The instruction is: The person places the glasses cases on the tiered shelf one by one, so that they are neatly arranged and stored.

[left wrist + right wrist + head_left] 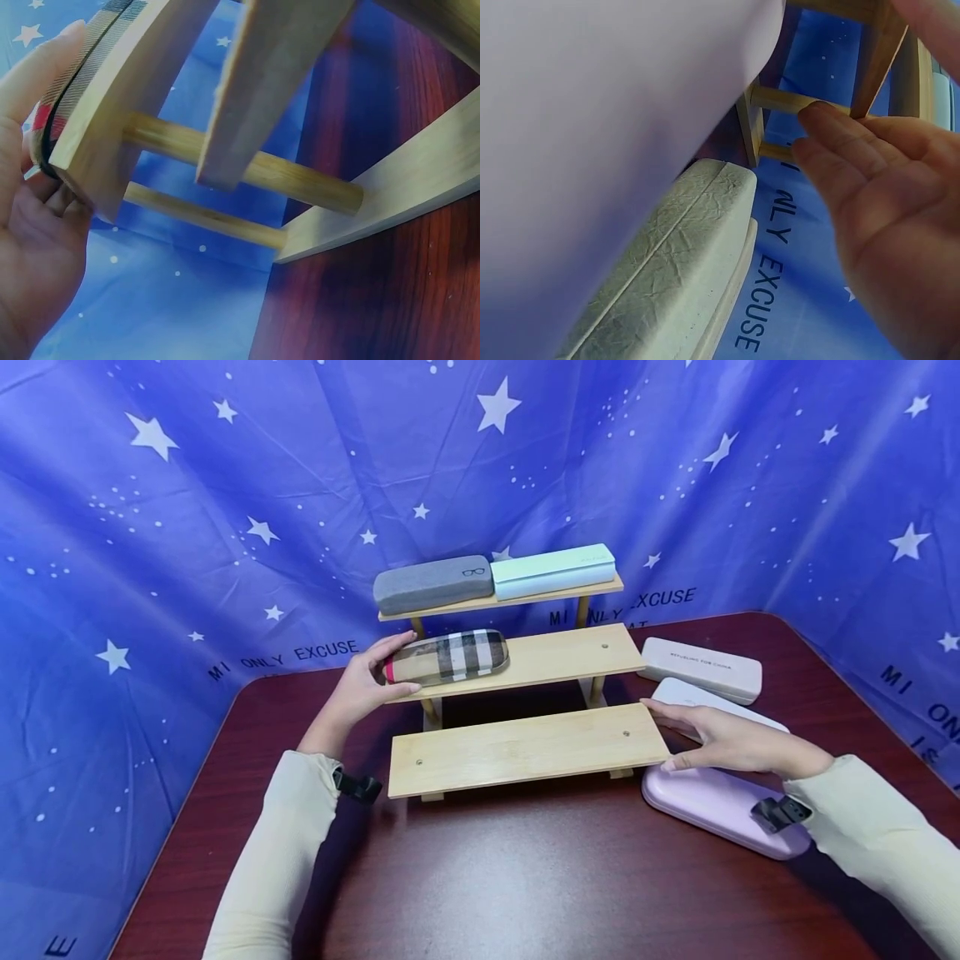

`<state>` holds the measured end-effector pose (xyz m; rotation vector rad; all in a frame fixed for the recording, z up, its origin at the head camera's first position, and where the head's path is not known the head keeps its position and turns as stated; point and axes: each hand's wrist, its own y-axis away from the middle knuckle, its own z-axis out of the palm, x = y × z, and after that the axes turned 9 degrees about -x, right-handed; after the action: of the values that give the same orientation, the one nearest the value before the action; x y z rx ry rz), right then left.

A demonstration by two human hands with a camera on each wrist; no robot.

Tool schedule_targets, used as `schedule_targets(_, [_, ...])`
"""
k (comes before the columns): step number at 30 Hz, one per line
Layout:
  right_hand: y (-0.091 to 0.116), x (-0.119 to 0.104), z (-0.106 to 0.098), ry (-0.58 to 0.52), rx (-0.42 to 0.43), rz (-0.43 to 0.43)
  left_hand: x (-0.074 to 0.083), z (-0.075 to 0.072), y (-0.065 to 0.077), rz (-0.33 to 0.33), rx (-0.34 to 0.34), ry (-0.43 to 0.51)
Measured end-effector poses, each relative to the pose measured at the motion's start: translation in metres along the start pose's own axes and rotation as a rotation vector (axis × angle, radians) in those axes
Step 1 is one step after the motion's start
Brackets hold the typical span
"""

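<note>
A plaid glasses case [468, 656] with a red stripe lies on the middle tier of a wooden three-tier display rack [562, 664]. My left hand [367, 681] grips its left end, thumb along the front and fingers behind. In the left wrist view, the case's end [67, 105] sits at the tier's edge, with some fingers lower beside the board. At the lowest tier's right end, my right hand [723, 739] holds the board [525, 747] between thumb at the front corner and fingers at the back corner. The right wrist view shows those fingers [847, 150] nearly straight.
On the top tier sit a grey glasses case [431, 585] and a mint-green case [555, 572]. Right of the rack lie a beige case [701, 667], a white case [708, 702] and a pink-lilac case [712, 810]. A starry blue curtain [420, 443] surrounds the dark red table [510, 877].
</note>
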<state>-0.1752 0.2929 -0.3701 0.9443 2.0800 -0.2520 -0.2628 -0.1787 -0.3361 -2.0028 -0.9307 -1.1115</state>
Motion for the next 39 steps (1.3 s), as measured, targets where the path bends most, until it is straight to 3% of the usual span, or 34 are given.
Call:
schedule_targets(4, [-0.002, 0.001, 0.001, -0.002, 0.001, -0.027, 0.014, -0.004, 0.013, -0.013, 0.027, -0.039])
schedule_targets(9, [-0.002, -0.003, 0.0, 0.047, 0.011, 0.014, 0.014, -0.011, 0.03, 0.004, 0.061, -0.044])
schedule_targets(16, [-0.001, -0.006, 0.001, 0.105, 0.028, 0.061, -0.007, -0.015, 0.053, 0.11, 0.089, -0.042])
schedule_targets(25, [0.002, -0.008, 0.002, 0.123, 0.053, 0.062, -0.015, -0.001, 0.082, 0.189, 0.066, -0.046])
schedule_targets(33, [0.01, -0.012, -0.001, 0.121, 0.075, 0.048, -0.026, 0.015, 0.096, 0.126, 0.005, -0.042])
schedule_targets(39, [0.02, -0.018, -0.001, 0.203, 0.138, 0.057, -0.033, 0.025, 0.098, 0.1, -0.019, -0.008])
